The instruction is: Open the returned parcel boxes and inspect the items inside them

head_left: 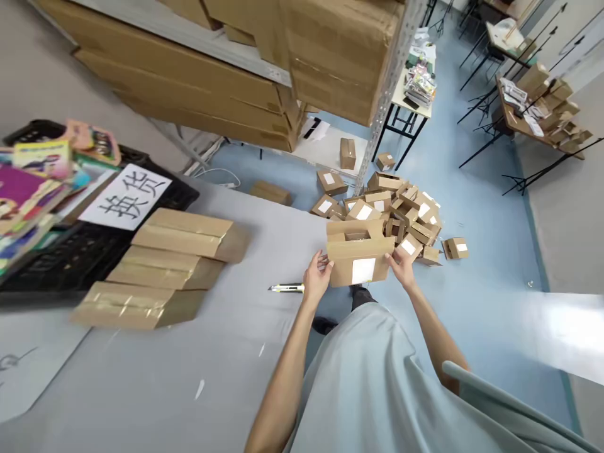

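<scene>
An opened cardboard box (342, 267) with a white label on its side is held between my two hands, just off the edge of the grey table (236, 365). My left hand (318, 277) grips its left side, and my right hand (401, 267) has hold of the right side. The top flaps stand open, and the inside looks dark and hard to make out. A utility knife (287, 288) lies on the table left of my left hand, blade pointing away from it. Farther left, three taped cardboard boxes (141, 302) lie in a row.
Many small cardboard boxes (377, 204) are heaped on the blue floor beyond my hands. A black crate (56, 264) with books and a handwritten sign (125, 196) stands at the left. A metal shelf (396, 69) carries big cartons (335, 56). Tables with boxes (557, 100) stand far right.
</scene>
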